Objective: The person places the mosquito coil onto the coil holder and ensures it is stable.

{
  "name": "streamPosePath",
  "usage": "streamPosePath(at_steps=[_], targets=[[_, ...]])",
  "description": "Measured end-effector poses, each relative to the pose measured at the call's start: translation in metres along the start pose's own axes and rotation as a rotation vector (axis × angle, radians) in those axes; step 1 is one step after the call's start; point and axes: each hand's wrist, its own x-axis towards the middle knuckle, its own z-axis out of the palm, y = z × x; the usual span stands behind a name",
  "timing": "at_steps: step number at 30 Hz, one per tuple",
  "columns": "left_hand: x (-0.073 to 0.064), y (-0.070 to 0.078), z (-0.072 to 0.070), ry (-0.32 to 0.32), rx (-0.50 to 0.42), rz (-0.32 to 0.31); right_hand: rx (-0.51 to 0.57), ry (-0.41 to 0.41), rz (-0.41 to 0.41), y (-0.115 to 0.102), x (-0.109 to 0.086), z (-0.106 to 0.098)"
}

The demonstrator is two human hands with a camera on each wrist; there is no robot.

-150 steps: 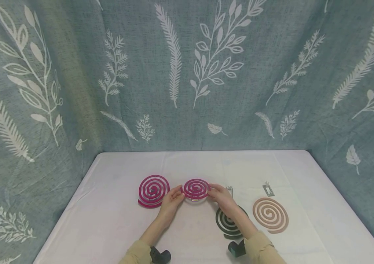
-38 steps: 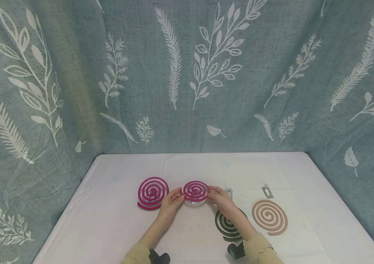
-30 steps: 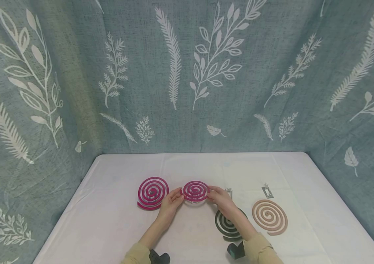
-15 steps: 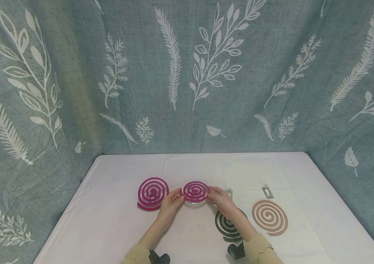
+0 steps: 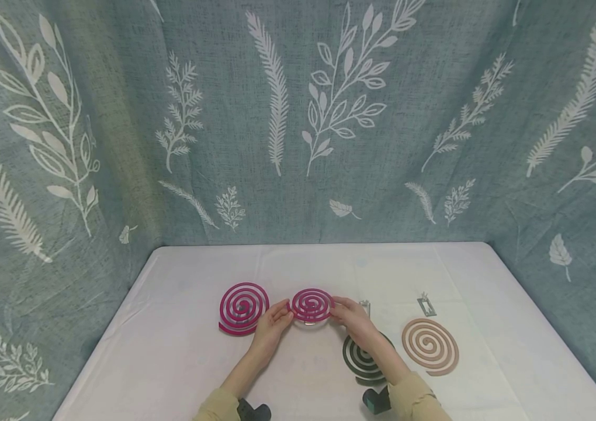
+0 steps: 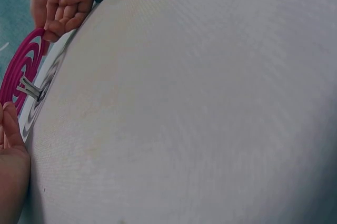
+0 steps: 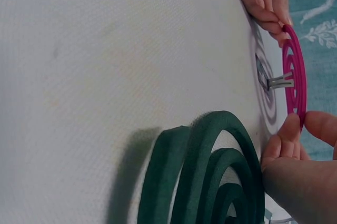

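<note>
Between both hands a magenta mosquito coil [image 5: 311, 304] lies level, raised above the white tabletop. Under its centre, a small metal stand [image 7: 280, 82] reaches up from the table to the coil. The left hand [image 5: 271, 324] pinches the coil's left rim between thumb and fingers. On the opposite rim, the right hand [image 5: 354, 320] pinches it the same way. A second magenta mosquito coil [image 5: 245, 306] sits just left of the left hand. Partly hidden beneath the right forearm is a dark green mosquito coil [image 5: 352, 358], which also shows close up in the right wrist view.
A tan mosquito coil [image 5: 429, 345] lies to the right of the green one. Behind it is a flat metal stand [image 5: 426, 305]. Another metal stand [image 5: 365, 306] is partly covered by the right hand. A patterned curtain [image 5: 298, 175] encloses the table's back and sides.
</note>
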Motion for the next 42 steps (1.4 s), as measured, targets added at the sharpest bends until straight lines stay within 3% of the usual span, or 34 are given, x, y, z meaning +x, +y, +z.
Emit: streamPosePath(at_steps=[30, 42], targets=[[0.0009, -0.0007, 0.0002, -0.001, -0.024, -0.006, -0.004, -0.006, 0.003, 0.0007, 0.0007, -0.0007], [0.0030, -0.0023, -0.0008, -0.009, 0.014, -0.005, -0.013, 0.002, 0.007, 0.0006, 0.0010, -0.0002]])
